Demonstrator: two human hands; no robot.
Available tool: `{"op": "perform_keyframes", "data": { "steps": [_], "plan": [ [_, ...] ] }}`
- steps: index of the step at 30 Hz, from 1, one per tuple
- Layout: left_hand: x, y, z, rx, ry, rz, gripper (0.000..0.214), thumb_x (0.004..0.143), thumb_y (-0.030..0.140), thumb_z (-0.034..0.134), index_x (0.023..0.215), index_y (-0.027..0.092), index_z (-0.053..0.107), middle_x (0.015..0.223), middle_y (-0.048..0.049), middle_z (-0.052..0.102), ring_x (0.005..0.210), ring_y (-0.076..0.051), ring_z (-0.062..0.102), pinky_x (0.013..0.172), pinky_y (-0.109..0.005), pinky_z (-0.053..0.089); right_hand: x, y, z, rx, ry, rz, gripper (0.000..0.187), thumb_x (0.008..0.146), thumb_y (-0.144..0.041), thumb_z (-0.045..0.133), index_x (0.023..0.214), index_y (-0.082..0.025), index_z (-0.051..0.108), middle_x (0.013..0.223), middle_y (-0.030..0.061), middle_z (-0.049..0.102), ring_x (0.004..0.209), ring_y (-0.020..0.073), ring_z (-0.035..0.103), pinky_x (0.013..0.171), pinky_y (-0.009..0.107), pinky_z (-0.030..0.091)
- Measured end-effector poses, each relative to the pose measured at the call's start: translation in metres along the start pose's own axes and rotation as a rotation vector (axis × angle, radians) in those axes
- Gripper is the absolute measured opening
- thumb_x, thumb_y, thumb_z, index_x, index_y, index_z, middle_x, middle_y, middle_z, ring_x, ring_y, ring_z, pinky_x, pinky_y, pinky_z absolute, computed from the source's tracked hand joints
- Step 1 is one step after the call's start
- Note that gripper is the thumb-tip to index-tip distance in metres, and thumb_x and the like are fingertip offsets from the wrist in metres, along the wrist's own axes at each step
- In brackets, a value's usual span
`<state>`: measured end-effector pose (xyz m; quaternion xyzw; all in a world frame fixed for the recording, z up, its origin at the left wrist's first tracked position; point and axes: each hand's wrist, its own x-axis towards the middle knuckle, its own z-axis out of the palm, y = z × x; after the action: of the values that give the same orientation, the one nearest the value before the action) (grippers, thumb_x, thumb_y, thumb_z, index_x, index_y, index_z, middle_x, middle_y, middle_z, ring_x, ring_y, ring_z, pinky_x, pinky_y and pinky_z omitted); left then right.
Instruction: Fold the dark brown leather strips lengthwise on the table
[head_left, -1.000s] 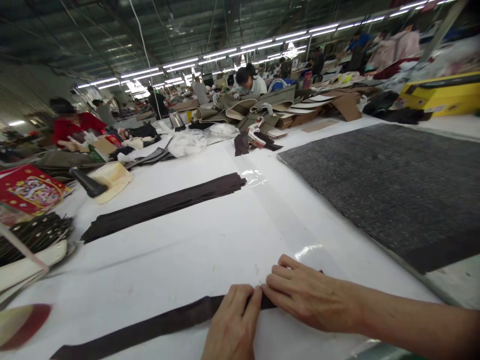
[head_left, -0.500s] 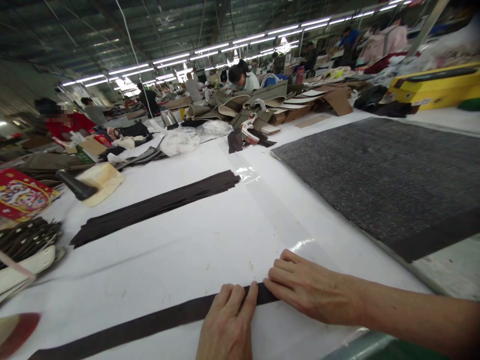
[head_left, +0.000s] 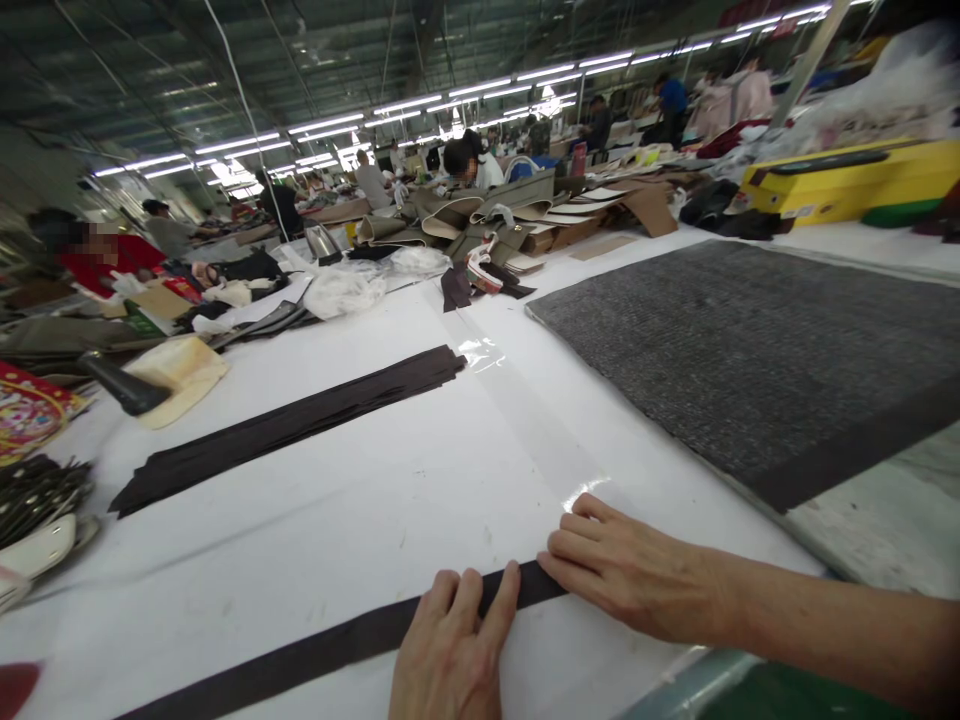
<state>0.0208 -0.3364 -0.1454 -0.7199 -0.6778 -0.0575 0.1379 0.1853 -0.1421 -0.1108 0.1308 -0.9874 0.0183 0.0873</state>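
A long dark brown strip (head_left: 330, 648) of leather-like material lies across the white tabletop, running from the lower left up to my hands. My left hand (head_left: 455, 640) is closed on the strip, its bent fingertips at the far edge and its thumb lying across it. Just to the right, my right hand (head_left: 626, 572) has its fingers curled together and pinches the strip near its right end. That end is hidden under my right fingers. Farther back on the table rests a stack of similar dark strips (head_left: 292, 425).
To the right lies a dark grey textured sheet (head_left: 750, 350). A yellow box (head_left: 847, 185) stands behind it. At left are a cream block with a black handle (head_left: 142, 385) and a pile of dark straps (head_left: 41, 500). Olive pieces (head_left: 442, 210) are heaped at the back; people work beyond.
The view has shifted slightly, so the table's things sit farther left. Both hands stay on the strip, with my right hand a little farther from my left.
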Motion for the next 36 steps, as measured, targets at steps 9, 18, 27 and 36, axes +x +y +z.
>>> {"op": "perform_keyframes", "data": {
  "steps": [9, 18, 27, 36],
  "plan": [
    [-0.001, 0.006, 0.006, 0.017, 0.104, -0.051, 0.067, 0.073, -0.001, 0.041, 0.137, 0.021, 0.044, 0.106, -0.0094, 0.053, 0.088, -0.023, 0.053, 0.073, -0.034, 0.051, -0.009, 0.002, -0.007, 0.006, -0.006, 0.011, 0.026, 0.098, -0.007, 0.032, 0.1, -0.009, 0.058, 0.083, 0.0053, 0.05, 0.074, 0.0185, 0.042, 0.075, 0.036, 0.032],
    [0.014, -0.001, 0.002, -0.09, 0.087, 0.159, 0.045, 0.083, -0.001, 0.036, 0.127, 0.004, 0.046, 0.089, -0.0074, 0.06, 0.078, -0.019, 0.054, 0.07, -0.03, 0.048, -0.025, 0.003, -0.011, -0.003, 0.01, 0.029, 0.03, 0.097, -0.006, 0.03, 0.108, -0.007, 0.058, 0.083, 0.0067, 0.053, 0.076, 0.0195, 0.045, 0.077, 0.039, 0.035],
    [0.031, 0.013, -0.012, -0.026, -0.023, 0.063, 0.068, 0.071, -0.003, 0.042, 0.135, 0.019, 0.042, 0.092, -0.0041, 0.057, 0.079, -0.021, 0.053, 0.068, -0.033, 0.047, -0.038, 0.002, -0.016, -0.053, 0.012, 0.088, 0.03, 0.098, -0.005, 0.029, 0.103, -0.008, 0.059, 0.085, 0.0068, 0.053, 0.075, 0.0182, 0.044, 0.079, 0.038, 0.035],
    [0.03, 0.02, -0.007, 0.067, 0.002, 0.071, 0.069, 0.072, -0.003, 0.044, 0.137, 0.019, 0.042, 0.094, -0.0042, 0.056, 0.08, -0.021, 0.051, 0.069, -0.033, 0.045, -0.054, 0.005, -0.02, -0.067, 0.003, 0.127, 0.029, 0.098, -0.005, 0.03, 0.111, -0.008, 0.057, 0.088, 0.0071, 0.054, 0.077, 0.0178, 0.047, 0.081, 0.038, 0.035]
  ]
}}
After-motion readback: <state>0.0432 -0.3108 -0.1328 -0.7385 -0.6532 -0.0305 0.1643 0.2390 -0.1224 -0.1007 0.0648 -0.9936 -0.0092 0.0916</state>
